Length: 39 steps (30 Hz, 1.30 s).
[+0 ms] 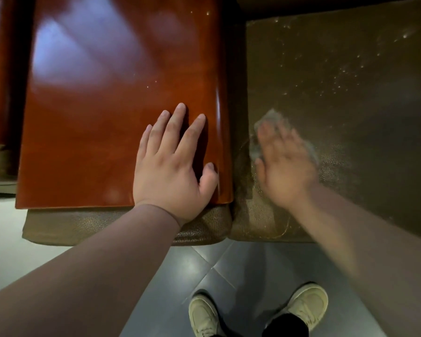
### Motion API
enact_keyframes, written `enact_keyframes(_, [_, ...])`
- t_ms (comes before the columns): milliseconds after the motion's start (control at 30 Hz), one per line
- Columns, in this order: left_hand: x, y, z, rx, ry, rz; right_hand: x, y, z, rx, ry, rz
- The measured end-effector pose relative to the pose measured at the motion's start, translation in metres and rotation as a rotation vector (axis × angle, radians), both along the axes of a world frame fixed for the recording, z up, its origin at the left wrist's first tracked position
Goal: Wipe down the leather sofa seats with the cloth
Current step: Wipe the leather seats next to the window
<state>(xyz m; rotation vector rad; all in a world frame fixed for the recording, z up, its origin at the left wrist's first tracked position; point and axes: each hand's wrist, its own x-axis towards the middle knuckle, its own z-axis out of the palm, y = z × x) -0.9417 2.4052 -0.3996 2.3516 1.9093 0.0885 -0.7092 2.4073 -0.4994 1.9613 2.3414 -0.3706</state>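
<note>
Left hand [174,166] flat on glossy red-brown panel [107,93]; right hand [286,164], grip released, presses fuzzy cloth [272,120] onto pebbled seat [350,93].

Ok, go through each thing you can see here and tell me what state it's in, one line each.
Left hand: flat, fingers spread, resting on the glossy red-brown panel.
Right hand: motion-blurred, fingers straight, pressing the cloth.
Cloth: grey, bunched under the right hand on the brown seat.
Brown seat: dull, dotted with pale specks farther back.
Red-brown panel: shiny, lying on the left cushion.
</note>
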Motion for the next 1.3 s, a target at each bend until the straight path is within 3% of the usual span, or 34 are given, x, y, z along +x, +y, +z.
enact_keyframes(100, [0.0, 0.0, 0.002, -0.013, -0.007, 0.0, -0.013, -0.099, 0.0, 0.004, 0.059, 0.209])
enact_keyframes(200, [0.0, 0.0, 0.003, -0.007, -0.015, 0.001, 0.023, -0.101, -0.002, -0.065, 0.071, 0.351])
enact_keyframes(367, [0.001, -0.001, 0.004, -0.003, -0.021, -0.009, 0.059, -0.026, 0.002, 0.019, -0.077, -0.225])
enact_keyframes(433, [0.002, -0.002, 0.006, -0.017, -0.012, -0.008, 0.029, -0.047, 0.006, 0.02, -0.059, -0.302])
enact_keyframes(533, [0.001, -0.001, 0.008, -0.027, -0.006, -0.003, -0.003, -0.115, 0.011, -0.018, 0.003, 0.09])
enact_keyframes(633, [0.001, -0.002, 0.005, -0.012, -0.018, -0.008, 0.032, -0.104, 0.016, -0.083, 0.003, 0.389])
enact_keyframes(700, [0.001, -0.002, 0.002, 0.004, -0.022, -0.006, 0.056, -0.06, 0.013, -0.058, -0.021, 0.249])
enact_keyframes(800, [0.0, -0.001, 0.002, 0.001, -0.022, -0.007, 0.061, 0.004, 0.015, -0.112, -0.017, -0.228])
enact_keyframes(867, [0.001, -0.001, 0.003, -0.009, -0.015, -0.008, 0.03, 0.007, 0.013, -0.107, 0.0, -0.297])
enact_keyframes(1000, [0.001, -0.001, 0.005, -0.038, 0.015, -0.001, -0.01, -0.051, 0.012, -0.167, -0.043, 0.417])
enact_keyframes(1067, [0.0, -0.001, 0.003, -0.044, 0.024, 0.001, 0.013, -0.028, 0.018, -0.22, 0.003, 0.534])
enact_keyframes(1233, [-0.001, -0.002, 0.0, -0.031, 0.005, 0.006, 0.049, 0.082, 0.025, -0.173, -0.004, -0.01])
enact_keyframes(1300, [0.0, -0.002, 0.002, -0.049, 0.007, 0.011, 0.029, 0.083, 0.026, -0.174, -0.047, -0.072])
